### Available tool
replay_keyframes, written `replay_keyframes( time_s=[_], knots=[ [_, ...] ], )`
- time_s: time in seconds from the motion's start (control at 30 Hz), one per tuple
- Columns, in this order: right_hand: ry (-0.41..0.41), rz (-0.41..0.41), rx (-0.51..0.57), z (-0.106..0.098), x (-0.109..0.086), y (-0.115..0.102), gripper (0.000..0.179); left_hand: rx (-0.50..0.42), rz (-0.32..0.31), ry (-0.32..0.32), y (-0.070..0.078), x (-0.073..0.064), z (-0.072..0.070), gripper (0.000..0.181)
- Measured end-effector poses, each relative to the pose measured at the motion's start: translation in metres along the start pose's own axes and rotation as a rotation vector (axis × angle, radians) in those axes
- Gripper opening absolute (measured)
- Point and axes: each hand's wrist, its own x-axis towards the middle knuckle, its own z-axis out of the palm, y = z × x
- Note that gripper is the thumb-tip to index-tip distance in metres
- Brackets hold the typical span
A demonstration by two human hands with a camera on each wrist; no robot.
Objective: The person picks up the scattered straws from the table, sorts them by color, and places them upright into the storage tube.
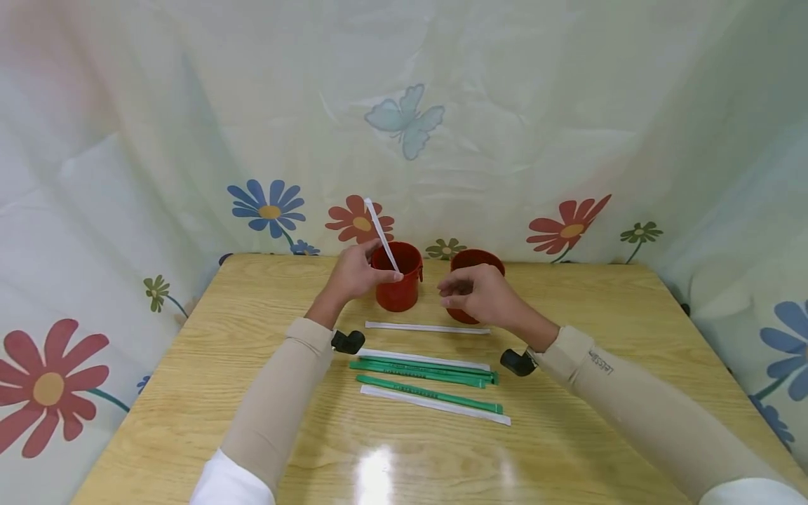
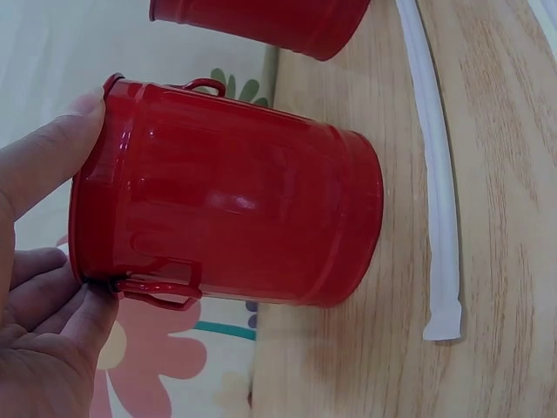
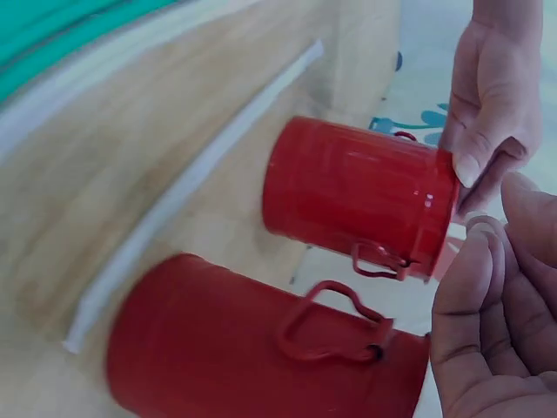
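Near the back edge of the table [image 1: 189, 393], the left hand [image 1: 360, 273] grips the left red cup [image 1: 399, 293] by its rim, thumb on one side and bent fingers on the other; a leaning white straw [image 1: 381, 233] stands in that cup, its top sticking up past the rim; its low end is hidden, so I cannot tell if it touches the bottom; the right hand [image 1: 485, 293] is by the right red cup [image 3: 252, 348], fingers bent, a small gap between thumb and fingers, holding nothing that I can see; whether it touches that cup is hard to tell; a lone white straw [image 1: 410, 327] lies just in front of the cups; nearer the front edge lie two more white straws [image 1: 435, 406] with green straws [image 1: 429, 393] between them; some green ones lie too close to count, and their writing is too small to read; the front edge is cut off; in the head view the right hand hides much of the right red cup.
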Motion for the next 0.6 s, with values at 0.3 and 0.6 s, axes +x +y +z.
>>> replay_keyframes(
  time_s=[0.3, 0.6],
  knots=[
    [0.056, 0.073, 0.021, 0.000, -0.029, 0.020, 0.013, -0.011, -0.006, -0.003, 0.001, 0.002, 0.001, 0.082],
    [0.083, 0.079, 0.032, 0.004, -0.046, 0.049, 0.011, -0.024, 0.008, -0.001, 0.000, 0.000, 0.002, 0.078]
  ],
)
